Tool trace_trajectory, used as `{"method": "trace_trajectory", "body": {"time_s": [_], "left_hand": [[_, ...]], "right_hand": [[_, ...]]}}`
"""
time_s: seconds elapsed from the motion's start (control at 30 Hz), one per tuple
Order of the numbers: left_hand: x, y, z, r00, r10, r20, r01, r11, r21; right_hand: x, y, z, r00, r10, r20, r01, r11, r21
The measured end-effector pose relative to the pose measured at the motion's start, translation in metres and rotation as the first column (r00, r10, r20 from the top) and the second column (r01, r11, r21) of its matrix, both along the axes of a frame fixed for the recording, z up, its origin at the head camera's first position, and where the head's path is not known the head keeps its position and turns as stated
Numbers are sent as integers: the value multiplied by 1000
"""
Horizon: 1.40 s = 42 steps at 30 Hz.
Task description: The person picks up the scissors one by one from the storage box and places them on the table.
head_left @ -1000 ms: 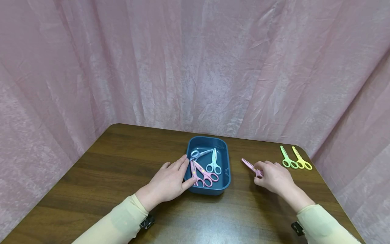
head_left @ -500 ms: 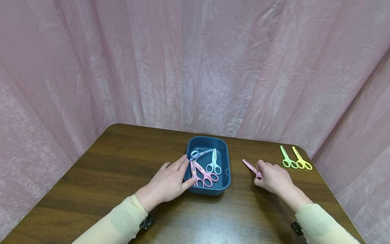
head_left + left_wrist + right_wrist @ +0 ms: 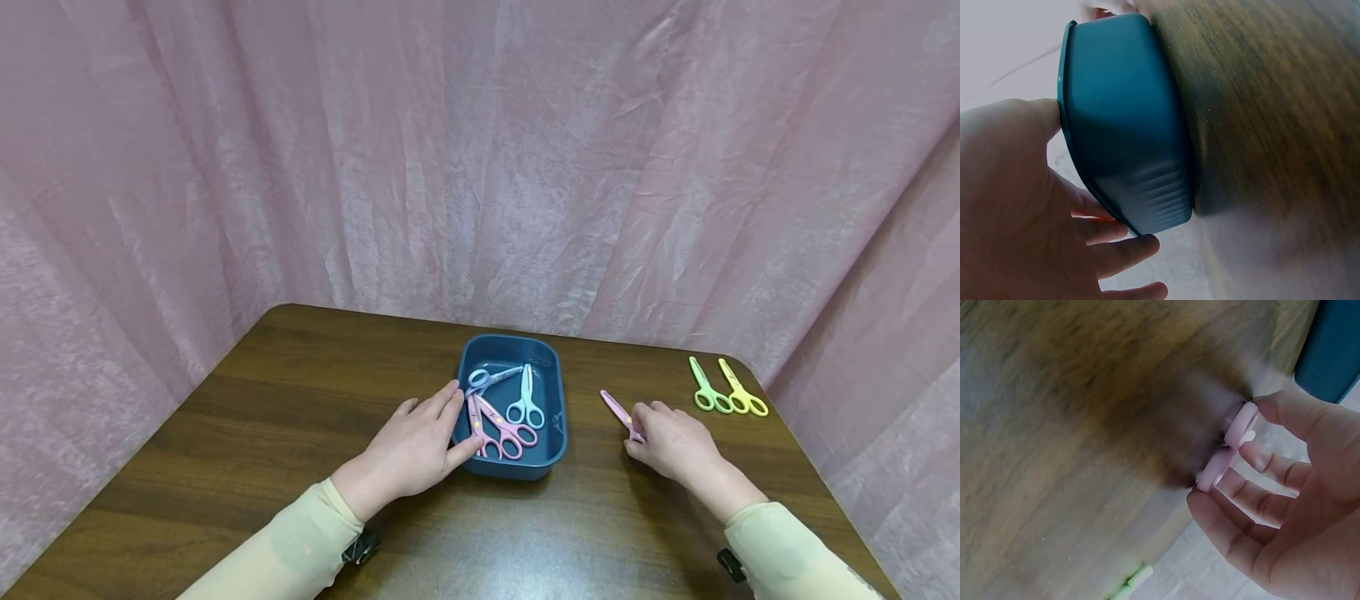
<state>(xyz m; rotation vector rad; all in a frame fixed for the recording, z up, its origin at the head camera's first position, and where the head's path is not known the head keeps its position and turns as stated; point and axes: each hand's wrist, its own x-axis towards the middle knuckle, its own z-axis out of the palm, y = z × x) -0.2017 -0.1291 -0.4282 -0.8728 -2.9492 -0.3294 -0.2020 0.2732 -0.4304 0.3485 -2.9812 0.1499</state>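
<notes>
Scissors, pink point(image 3: 618, 410), on or just above the table point(image 3: 360, 375) right of the blue bin point(image 3: 506, 471), handle loops pinched by right hand point(image 3: 673, 443), apparently for even control; left hand point(image 3: 412, 446), fingers extended, against bin's left rim, seemingly to steady it.

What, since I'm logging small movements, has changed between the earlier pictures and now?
The pink scissors in the right hand turned slightly, their tip shifting away from the blue bin. Nothing was taken or released. The left hand, bin, green scissors and yellow scissors stayed put.
</notes>
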Motion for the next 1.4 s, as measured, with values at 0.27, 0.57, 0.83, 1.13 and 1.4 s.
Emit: {"method": "trace_trajectory", "body": {"time_s": [0.27,0.57,0.83,1.13,1.4], "left_hand": [[0,1,1,1000,-3,3,3,1000,0],[0,-1,0,1000,8,-2,-8,1000,-8],[1,-2,-1,1000,8,-1,-8,1000,7],[1,0,-3,1000,1,10,-1,1000,-9],[-1,0,-1,1000,-3,3,3,1000,-7]], "right_hand": [[13,2,2,1000,11,14,-11,1000,-14],[35,2,0,995,83,-54,-82,996,32],[46,-11,0,991,125,-55,-124,992,19],[45,-15,-4,992,122,-37,-120,992,48],[45,-11,-1,992,116,-59,-113,993,42]]}}
